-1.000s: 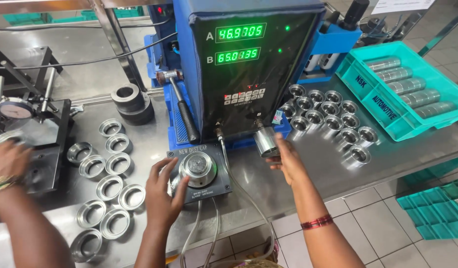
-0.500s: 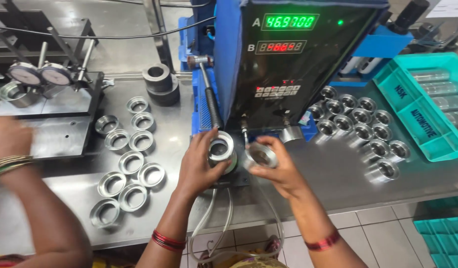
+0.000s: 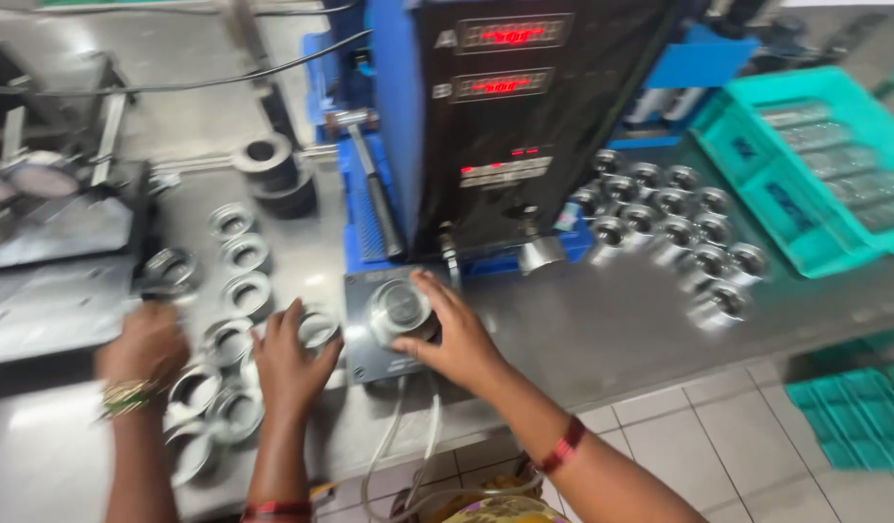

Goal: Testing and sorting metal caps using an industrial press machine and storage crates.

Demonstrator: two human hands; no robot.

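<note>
My left hand (image 3: pixel 290 363) reaches over the rows of metal rings on the steel table, its fingertips holding a metal ring (image 3: pixel 318 329) at the right end of the group. My right hand (image 3: pixel 447 334) grips another metal ring (image 3: pixel 399 310) that sits on the small grey fixture plate (image 3: pixel 369 363) in front of the blue and black gauge unit (image 3: pixel 505 116). Both wrists wear red bands. The picture is blurred by motion.
A co-worker's hand (image 3: pixel 147 344) with gold bangles rests among the rings (image 3: pixel 236 254) at the left. More rings (image 3: pixel 670 228) lie to the right of the unit. Teal trays (image 3: pixel 815 165) hold metal cylinders. Dial gauges (image 3: pixel 40 179) stand far left. Hoses (image 3: pixel 399 455) hang off the table edge.
My left hand carried its ring from the middle out to the rows at the left. My right hand brought its ring down onto the fixture plate. The camera view shifted.
</note>
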